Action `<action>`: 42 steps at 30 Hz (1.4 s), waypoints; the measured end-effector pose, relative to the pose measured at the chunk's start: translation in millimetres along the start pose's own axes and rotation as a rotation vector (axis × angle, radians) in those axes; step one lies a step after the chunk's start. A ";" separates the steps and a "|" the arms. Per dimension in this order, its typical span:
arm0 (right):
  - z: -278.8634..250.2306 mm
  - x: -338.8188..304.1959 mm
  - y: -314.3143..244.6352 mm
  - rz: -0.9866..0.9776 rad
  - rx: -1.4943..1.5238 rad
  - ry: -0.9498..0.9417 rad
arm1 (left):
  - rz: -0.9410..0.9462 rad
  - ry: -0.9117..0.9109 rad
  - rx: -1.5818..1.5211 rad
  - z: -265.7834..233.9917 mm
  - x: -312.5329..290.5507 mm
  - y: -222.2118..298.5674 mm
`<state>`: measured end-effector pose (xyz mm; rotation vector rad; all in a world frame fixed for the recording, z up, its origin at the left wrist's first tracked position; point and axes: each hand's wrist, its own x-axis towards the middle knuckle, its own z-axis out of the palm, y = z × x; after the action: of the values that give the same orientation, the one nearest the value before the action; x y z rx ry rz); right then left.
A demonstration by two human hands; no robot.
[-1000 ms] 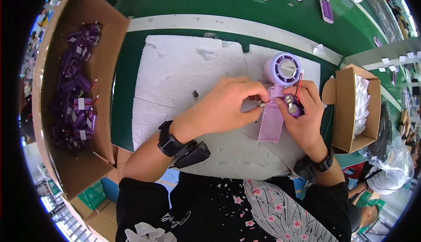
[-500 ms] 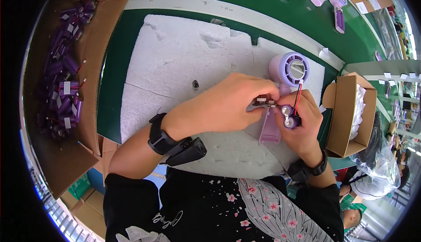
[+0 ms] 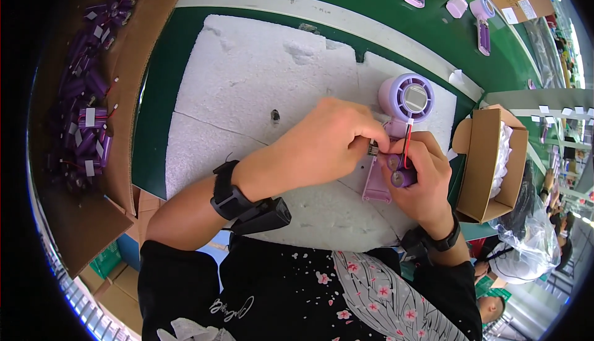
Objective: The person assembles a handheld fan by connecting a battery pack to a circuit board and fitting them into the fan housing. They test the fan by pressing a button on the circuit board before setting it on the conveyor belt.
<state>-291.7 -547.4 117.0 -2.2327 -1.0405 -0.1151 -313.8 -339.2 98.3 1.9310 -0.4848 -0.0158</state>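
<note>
We have the small purple fan [image 3: 405, 103] lying on the white foam sheet [image 3: 247, 93], handle open. Right hand [image 3: 424, 180] grips a purple battery [image 3: 401, 174] with a red wire [image 3: 406, 143]. Left hand [image 3: 322, 146] pinches a small connector [image 3: 373, 149] beside it. We judge wiring is underway; next calls for seating the battery in the handle.

The fan [image 3: 405, 103] lies on the foam sheet [image 3: 247, 93], between the left carton [image 3: 133, 50] and the right carton [image 3: 486, 161].
</note>
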 end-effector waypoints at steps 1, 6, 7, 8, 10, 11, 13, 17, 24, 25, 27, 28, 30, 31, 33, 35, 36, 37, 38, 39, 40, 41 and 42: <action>-1.2 -0.4 -2.0 0.028 0.026 -0.002 | 0.001 0.002 0.000 0.9 0.3 1.1; -1.2 -3.3 -0.1 0.099 0.143 0.034 | -0.041 -0.005 -0.257 6.1 0.6 2.7; -1.9 -3.1 1.1 0.098 0.143 0.035 | -0.045 0.010 -0.273 8.0 -0.1 0.1; -2.6 -2.0 4.0 0.067 0.160 0.030 | -0.049 0.023 -0.289 8.3 0.6 -0.8; -5.0 -1.1 9.2 0.003 0.196 0.019 | -0.094 -0.006 -0.298 4.9 0.9 0.0; -7.2 -2.6 10.6 0.004 0.196 0.020 | -0.139 -0.034 -0.306 2.0 0.9 1.2; -12.9 -6.9 12.5 -0.001 0.158 0.120 | -0.185 -0.062 -0.314 -2.9 2.1 4.3; -15.5 -6.9 14.6 -0.018 0.134 0.143 | -0.356 -0.121 -0.396 -9.1 4.4 7.2; -11.2 -5.1 13.5 0.002 0.155 0.035 | -0.328 -0.125 -0.415 -9.4 3.4 3.7; -10.4 -5.1 13.9 -0.010 0.160 0.025 | -0.328 -0.126 -0.414 -9.1 3.5 3.6; -9.8 -5.0 13.4 -0.022 0.164 0.016 | -0.384 -0.106 -0.550 -8.3 4.3 3.7; -9.6 -5.0 13.0 -0.022 0.170 0.011 | -0.413 -0.096 -0.618 -8.0 4.5 3.7; -9.3 -5.1 12.5 -0.024 0.181 0.001 | -0.419 -0.092 -0.610 -8.6 4.6 4.7; -9.1 -4.8 13.1 -0.023 0.181 0.002 | -0.424 -0.087 -0.603 -9.0 4.8 5.5; -8.1 -3.3 15.4 -0.056 0.166 -0.002 | -0.430 -0.084 -0.596 -9.7 5.2 6.1; -8.3 -3.4 15.9 -0.072 0.159 -0.004 | -0.445 -0.102 -0.604 -10.6 5.7 5.8; -8.9 -3.9 15.5 -0.052 0.154 -0.012 | -0.452 -0.112 -0.609 -10.9 5.9 5.6; -9.6 -4.4 14.9 -0.032 0.149 -0.019 | -0.453 -0.112 -0.609 -10.8 5.9 5.0; -10.0 -4.6 14.3 -0.013 0.145 -0.027 | -0.446 -0.110 -0.599 -10.5 5.6 4.0; -10.1 -4.2 13.2 -0.012 0.146 -0.028 | -0.440 -0.108 -0.588 -10.1 5.3 3.0; -9.8 -3.4 11.4 0.026 0.138 0.004 | -0.434 -0.105 -0.577 -9.9 4.9 2.4; -9.3 -2.6 9.7 0.064 0.129 0.037 | -0.435 -0.105 -0.578 -9.9 4.6 2.5; -8.7 -2.4 8.6 0.103 0.121 0.069 | -0.395 -0.095 -0.527 -10.1 4.2 3.0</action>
<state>-285.6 -558.1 118.4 -2.1522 -0.8713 -0.0819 -308.6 -332.7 106.0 1.4798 -0.1308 -0.4488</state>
